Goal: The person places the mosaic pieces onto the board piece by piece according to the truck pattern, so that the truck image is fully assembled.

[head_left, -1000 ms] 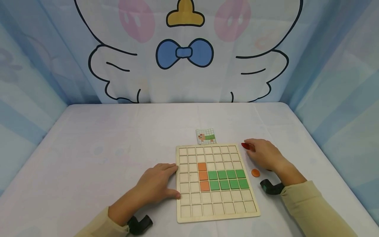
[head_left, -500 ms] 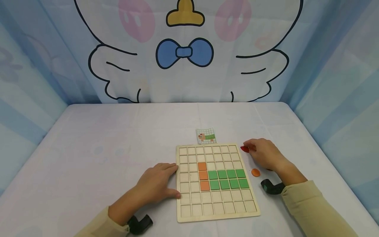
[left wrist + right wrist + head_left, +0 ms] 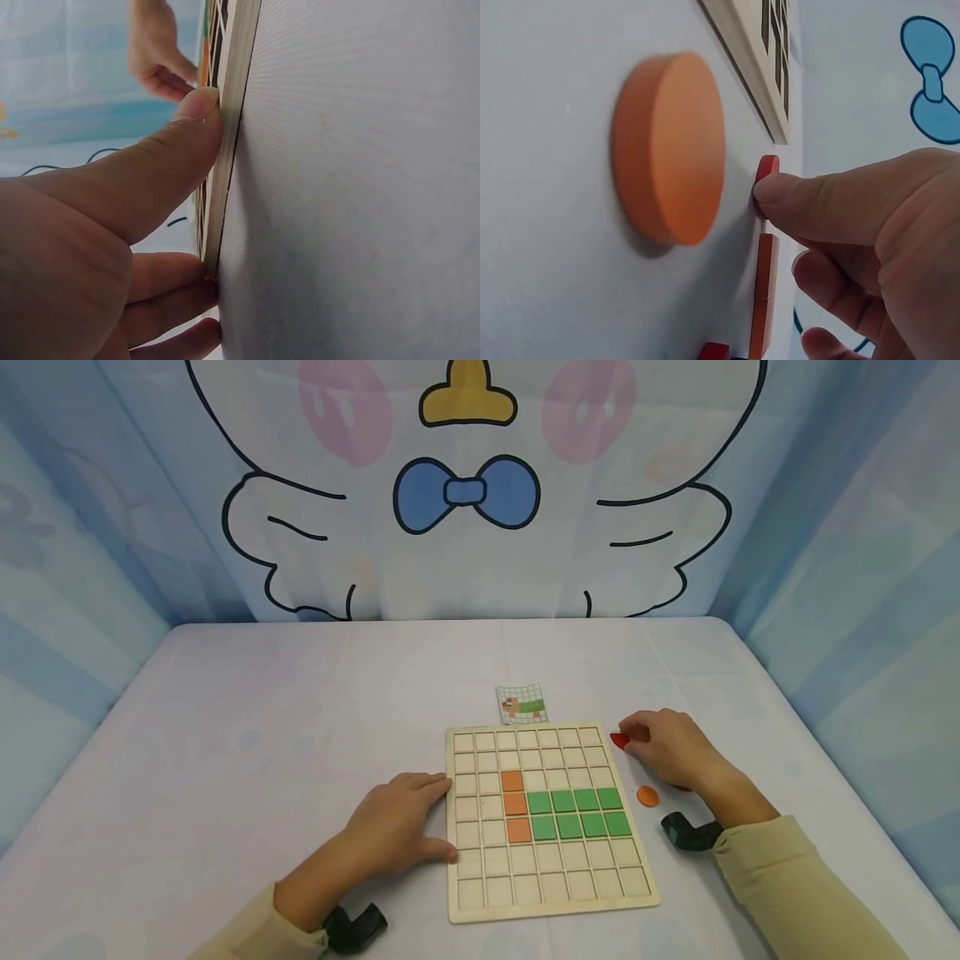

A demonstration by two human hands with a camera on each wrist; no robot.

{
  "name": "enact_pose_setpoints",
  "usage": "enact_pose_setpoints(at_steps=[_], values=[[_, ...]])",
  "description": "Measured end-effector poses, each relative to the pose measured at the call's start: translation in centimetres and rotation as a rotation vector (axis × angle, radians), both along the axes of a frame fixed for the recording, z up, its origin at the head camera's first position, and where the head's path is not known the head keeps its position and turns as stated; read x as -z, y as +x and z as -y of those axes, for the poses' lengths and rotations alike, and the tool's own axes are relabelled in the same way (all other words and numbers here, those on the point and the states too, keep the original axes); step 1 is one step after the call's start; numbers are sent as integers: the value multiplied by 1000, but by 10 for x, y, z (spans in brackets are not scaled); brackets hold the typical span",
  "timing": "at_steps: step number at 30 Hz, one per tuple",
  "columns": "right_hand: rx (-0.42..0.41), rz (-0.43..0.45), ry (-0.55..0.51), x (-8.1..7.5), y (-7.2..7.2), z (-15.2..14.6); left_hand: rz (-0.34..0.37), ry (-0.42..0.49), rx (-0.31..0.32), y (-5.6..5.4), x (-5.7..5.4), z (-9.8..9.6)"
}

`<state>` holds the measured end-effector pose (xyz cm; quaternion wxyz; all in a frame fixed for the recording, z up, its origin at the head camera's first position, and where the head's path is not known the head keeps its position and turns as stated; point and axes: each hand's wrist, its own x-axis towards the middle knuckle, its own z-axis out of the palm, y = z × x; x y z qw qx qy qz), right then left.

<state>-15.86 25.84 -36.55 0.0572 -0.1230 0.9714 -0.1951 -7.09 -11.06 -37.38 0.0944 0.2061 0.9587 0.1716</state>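
Note:
My right hand pinches a small red piece with a rounded edge beside the board's upper right corner. In the right wrist view the thumb lies over this red piece, low at the table surface. At the left edge of the wooden grid board rests my left hand, thumb and fingers spread along the side. The left wrist view has the thumb pressed to the board's edge. Orange squares stand in one column of the grid, beside two rows of green squares.
An orange disc lies right of the board, near the right wrist. Orange blocks and a red block lie under the right hand. A small picture card with a gridded animal sits behind the board.
The red piece has come slightly lower and nearer the table in my right hand. My left hand and the board have stayed in place.

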Motion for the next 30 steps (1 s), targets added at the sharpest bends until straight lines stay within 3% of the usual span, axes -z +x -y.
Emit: enact_pose_setpoints(at_steps=[23,30], values=[[12,-68,91,4,8,4,4,-5,-3,1,1,0],[-58,-34,64,0,10,4,3,0,2,0,1,0]])
